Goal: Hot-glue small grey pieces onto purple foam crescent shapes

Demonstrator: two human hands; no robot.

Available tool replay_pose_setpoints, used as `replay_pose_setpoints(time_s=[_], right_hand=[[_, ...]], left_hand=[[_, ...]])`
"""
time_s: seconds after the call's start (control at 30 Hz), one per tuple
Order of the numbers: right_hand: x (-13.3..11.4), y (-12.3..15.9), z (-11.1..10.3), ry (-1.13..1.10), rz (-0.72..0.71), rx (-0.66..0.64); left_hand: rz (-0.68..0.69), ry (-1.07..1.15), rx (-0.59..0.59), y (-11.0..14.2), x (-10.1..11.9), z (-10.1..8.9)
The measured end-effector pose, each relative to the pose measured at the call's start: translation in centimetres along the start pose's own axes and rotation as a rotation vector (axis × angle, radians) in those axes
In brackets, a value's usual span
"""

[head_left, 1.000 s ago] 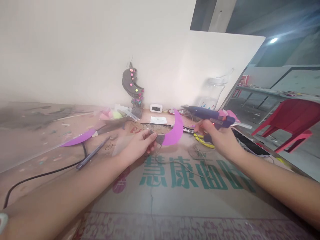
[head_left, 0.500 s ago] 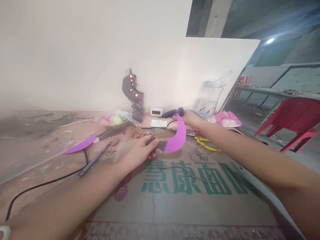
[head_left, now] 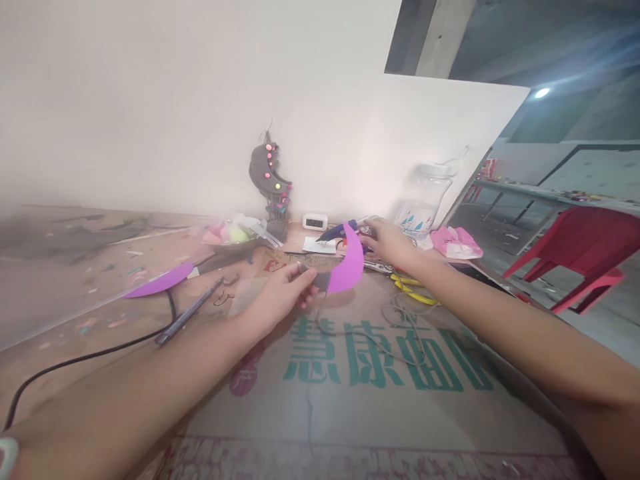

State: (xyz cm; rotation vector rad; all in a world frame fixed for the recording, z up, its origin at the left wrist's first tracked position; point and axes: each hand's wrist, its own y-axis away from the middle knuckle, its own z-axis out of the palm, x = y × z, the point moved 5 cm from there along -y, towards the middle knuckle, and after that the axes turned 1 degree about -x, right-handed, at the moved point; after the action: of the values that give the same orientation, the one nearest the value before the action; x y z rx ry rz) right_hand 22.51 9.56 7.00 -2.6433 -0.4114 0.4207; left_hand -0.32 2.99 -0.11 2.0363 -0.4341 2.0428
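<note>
In my left hand [head_left: 291,287], thumb and fingers pinch the lower end of a purple paper crescent [head_left: 353,263], where grey yarn is wound round it. A strand of yarn [head_left: 370,337] trails from there over the board. My right hand [head_left: 387,241] is just behind the crescent, its fingers apart, close beside a dark blue glue gun [head_left: 333,233]. The gun's nozzle points down at a small white card [head_left: 319,246]; the crescent partly hides its body. A finished grey yarn moon [head_left: 265,172] with coloured pom-poms leans on the wall.
A second purple piece [head_left: 160,280], a pen-like tool [head_left: 190,312] and a black cable lie at left. Farther back are a small white clock [head_left: 315,221] and a clear jug [head_left: 425,200]. Yellow-handled scissors [head_left: 413,290] and a pink bag [head_left: 456,242] lie at right.
The glue gun has come down, its tip now at the white card, and my right hand's fingers have loosened from it. The crescent has shifted slightly left and up in my left hand.
</note>
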Motion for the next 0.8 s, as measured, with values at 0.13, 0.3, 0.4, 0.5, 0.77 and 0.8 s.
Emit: replay_pose_setpoints(time_s=[0.13,0.3,0.4,0.5,0.77,0.8], right_hand=[[-3.4,4.3,-0.7,-0.045,-0.192,-0.127],[-7.7,8.7,0.6,-0.113,-0.258,-0.266],[-9.2,9.2,1.7,-0.186,-0.228,-0.300],[-10.0,8.8,2.9,-0.297,-0.141,-0.330],[-12.7,9.8,0.4,-0.035,-0.363,-0.244],[-12.9,10.0,-0.3,0.004,-0.374,-0.218]], left_hand=[[0.050,0.100,0.002,-0.5,-0.1,-0.4],[0.032,0.102,-0.001,-0.3,0.0,-0.2],[0.019,0.106,-0.003,-0.1,0.3,-0.1],[0.026,0.102,-0.003,-0.1,0.5,0.0],[0.054,0.012,0.052,0.0,0.8,-0.1],[0.057,-0.032,0.048,0.1,0.9,0.0]])
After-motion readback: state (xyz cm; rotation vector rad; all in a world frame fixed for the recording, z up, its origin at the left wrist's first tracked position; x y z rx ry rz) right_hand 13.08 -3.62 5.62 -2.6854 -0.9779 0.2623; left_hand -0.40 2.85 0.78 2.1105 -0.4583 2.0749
